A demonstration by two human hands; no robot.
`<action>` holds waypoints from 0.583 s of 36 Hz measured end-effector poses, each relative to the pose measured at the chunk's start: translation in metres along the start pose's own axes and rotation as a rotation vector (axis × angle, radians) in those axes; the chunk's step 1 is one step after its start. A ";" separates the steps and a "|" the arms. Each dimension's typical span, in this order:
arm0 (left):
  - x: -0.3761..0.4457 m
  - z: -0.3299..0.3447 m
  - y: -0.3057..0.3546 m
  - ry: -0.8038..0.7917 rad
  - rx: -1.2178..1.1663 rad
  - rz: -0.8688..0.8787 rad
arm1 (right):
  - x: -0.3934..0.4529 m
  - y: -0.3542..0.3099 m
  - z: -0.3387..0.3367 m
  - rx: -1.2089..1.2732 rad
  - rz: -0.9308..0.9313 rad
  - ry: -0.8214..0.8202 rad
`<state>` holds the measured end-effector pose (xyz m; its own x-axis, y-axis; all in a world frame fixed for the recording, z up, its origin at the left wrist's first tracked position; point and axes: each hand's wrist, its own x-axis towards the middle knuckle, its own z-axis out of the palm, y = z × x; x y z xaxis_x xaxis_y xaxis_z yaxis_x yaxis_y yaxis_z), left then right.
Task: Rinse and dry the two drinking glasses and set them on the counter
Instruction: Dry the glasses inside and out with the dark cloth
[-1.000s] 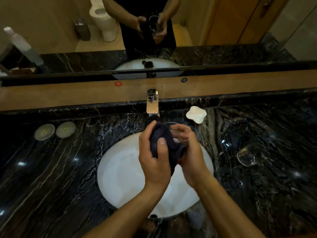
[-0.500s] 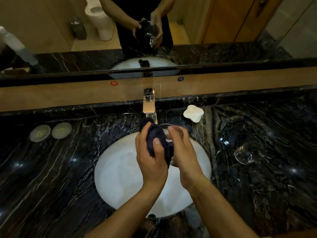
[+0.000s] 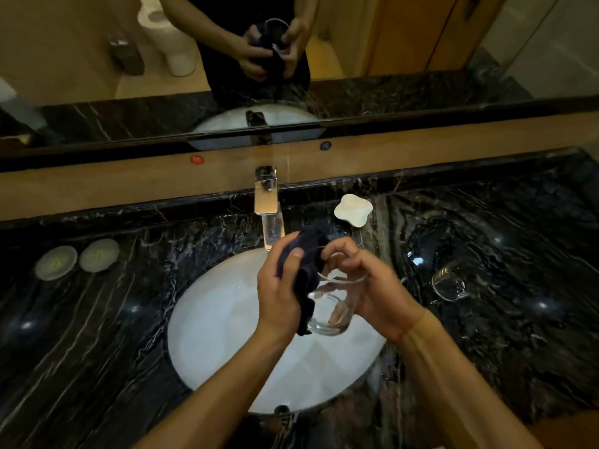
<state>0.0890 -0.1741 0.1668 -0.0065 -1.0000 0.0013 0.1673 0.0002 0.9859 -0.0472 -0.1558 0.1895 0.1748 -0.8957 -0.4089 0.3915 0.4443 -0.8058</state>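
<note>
Over the white sink basin I hold a clear drinking glass upright in my right hand, fingers wrapped around its rim and far side. My left hand grips a dark cloth and presses it against the glass's left side. The cloth hangs down past the glass base. A second clear glass rests on the black marble counter to the right of the basin, apart from both hands.
A chrome faucet stands behind the basin, no water running. A white soap dish sits right of it. Two pale round discs lie on the counter at left. A mirror spans the back wall.
The cloth has come away from over the glass, so the glass now shows plainly. Both hands have shifted slightly, the right hand turning the glass.
</note>
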 end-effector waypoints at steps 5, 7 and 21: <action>0.023 0.004 -0.015 -0.169 0.079 -0.101 | -0.006 0.004 -0.019 0.138 -0.019 -0.082; 0.027 0.003 -0.026 -0.229 0.161 -0.147 | -0.008 0.002 -0.027 0.159 -0.050 -0.047; 0.020 -0.012 -0.094 -0.667 1.039 -0.078 | 0.049 0.025 -0.117 -0.138 -0.196 0.807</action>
<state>0.0851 -0.1945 0.0726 -0.5330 -0.7990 -0.2782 -0.7156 0.2503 0.6522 -0.1341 -0.1868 0.0993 -0.6050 -0.6916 -0.3946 0.2247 0.3271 -0.9179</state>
